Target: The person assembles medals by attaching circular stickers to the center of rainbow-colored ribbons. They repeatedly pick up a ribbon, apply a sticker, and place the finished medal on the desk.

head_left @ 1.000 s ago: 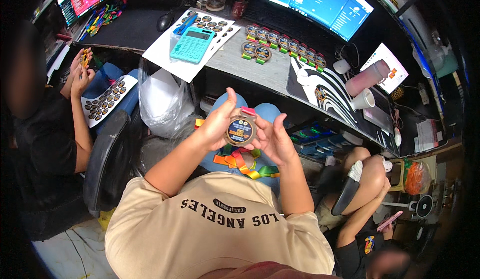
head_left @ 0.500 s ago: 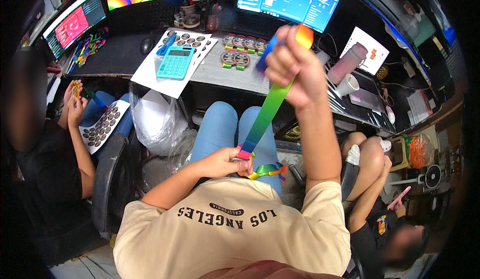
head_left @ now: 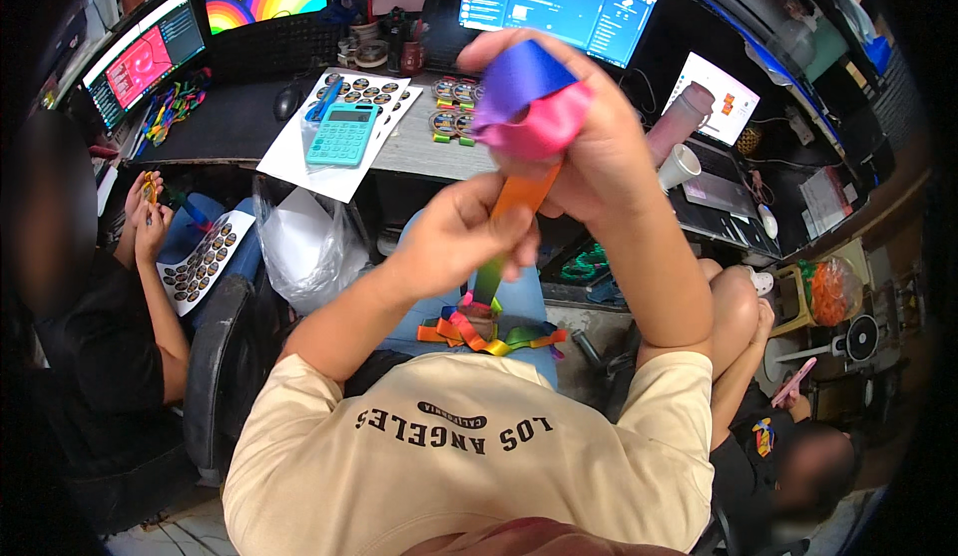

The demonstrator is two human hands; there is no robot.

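A rainbow-coloured ribbon runs from my lap up to my raised hands. My right hand is closed on it, with wide blue, purple and pink loops bulging over the fingers. Just below, my left hand pinches the orange stretch between thumb and fingers. The green length below hangs down to a tangle of ribbon in pink, orange, yellow and green on my thighs. What lies under that tangle is partly hidden.
On the desk lie a turquoise calculator, sticker sheets and round badges with ribbon bits. A white cup and pink bottle stand by a laptop. One person handles ribbon at left; another holds a phone at right.
My left hand has risen from my lap to just below the right hand and pinches the ribbon there. My right hand has turned and come slightly nearer. More of the lap tangle shows.
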